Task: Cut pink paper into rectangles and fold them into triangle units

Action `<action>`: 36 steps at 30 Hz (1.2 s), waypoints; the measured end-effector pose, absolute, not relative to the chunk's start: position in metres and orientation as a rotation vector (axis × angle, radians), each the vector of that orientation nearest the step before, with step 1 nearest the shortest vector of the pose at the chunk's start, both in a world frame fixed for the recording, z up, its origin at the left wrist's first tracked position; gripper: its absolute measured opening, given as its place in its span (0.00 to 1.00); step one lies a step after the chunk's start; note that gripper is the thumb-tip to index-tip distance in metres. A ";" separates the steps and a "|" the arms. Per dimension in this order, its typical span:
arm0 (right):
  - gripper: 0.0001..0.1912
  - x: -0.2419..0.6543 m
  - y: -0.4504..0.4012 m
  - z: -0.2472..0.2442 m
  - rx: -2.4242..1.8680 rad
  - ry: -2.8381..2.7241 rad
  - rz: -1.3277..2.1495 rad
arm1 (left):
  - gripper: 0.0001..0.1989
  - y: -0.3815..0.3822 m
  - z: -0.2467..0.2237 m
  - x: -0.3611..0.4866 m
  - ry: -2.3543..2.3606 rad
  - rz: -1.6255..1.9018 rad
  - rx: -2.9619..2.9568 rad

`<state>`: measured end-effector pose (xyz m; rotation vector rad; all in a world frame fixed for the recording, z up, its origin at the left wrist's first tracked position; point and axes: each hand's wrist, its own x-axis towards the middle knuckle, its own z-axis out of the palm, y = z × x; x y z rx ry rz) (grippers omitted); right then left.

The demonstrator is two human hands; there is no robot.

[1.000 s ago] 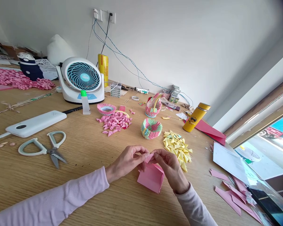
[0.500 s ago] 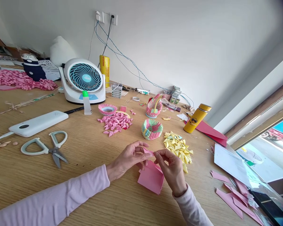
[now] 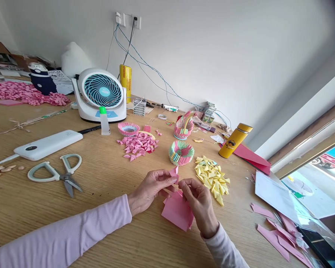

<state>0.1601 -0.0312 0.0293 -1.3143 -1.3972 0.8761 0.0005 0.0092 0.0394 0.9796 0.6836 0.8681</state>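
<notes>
Between the thumb and fingers of my left hand (image 3: 153,189) is a small folded piece of pink paper (image 3: 174,172), its pointed top sticking up. My right hand (image 3: 198,201) is at the piece's lower right edge, thumb and index finger pinched together on it. Below both hands lies a stack of pink paper rectangles (image 3: 178,212), its right edge partly behind my right hand. Just beyond the hands stands a round green, pink and yellow paper bowl (image 3: 181,153). A pile of folded yellow paper pieces (image 3: 212,176) is to the right.
White-handled scissors (image 3: 66,178) lie open at left, near a white device (image 3: 48,145). A fan (image 3: 102,93) stands behind a glue bottle (image 3: 104,123). Folded pink pieces (image 3: 138,145) lie mid-table. A yellow flask (image 3: 234,141) and pink strips (image 3: 273,238) are at right.
The pink piece between my hands has turned from lying nearly flat to standing up. My right hand has moved slightly left and down.
</notes>
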 end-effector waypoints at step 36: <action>0.07 0.172 -0.030 0.030 -1.199 -1.628 0.765 | 0.21 0.014 0.039 -0.006 0.701 0.709 1.169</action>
